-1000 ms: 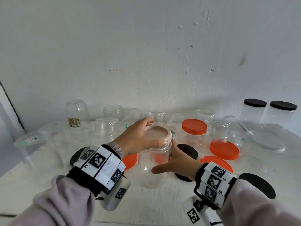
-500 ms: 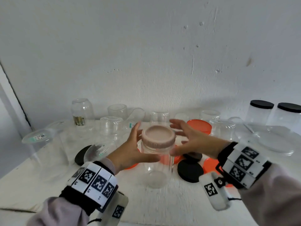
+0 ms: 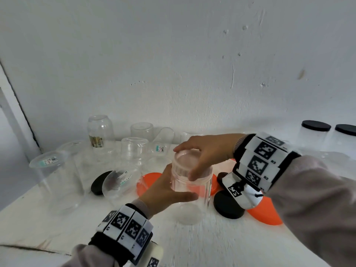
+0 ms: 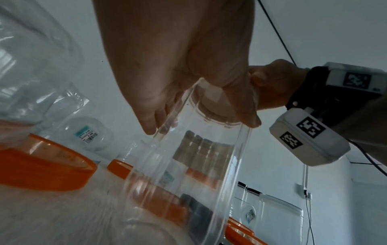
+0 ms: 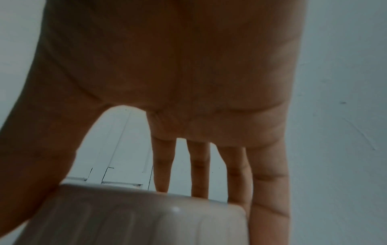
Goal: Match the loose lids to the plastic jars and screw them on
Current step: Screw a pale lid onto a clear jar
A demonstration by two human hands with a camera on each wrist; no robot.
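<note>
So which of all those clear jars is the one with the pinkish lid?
The clear jar at the front centre, gripped by the left hand. Its pale pink lid is under the right hand; the capped jars far right have black lids.

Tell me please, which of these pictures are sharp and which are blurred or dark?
Head view: evenly lit and mostly sharp, with the straight wall edge bent by the wide lens. Left wrist view: the clear jar and table are motion-smeared. Right wrist view: dim and soft, with the right hand in shadow and the pink lid blurred.
</note>
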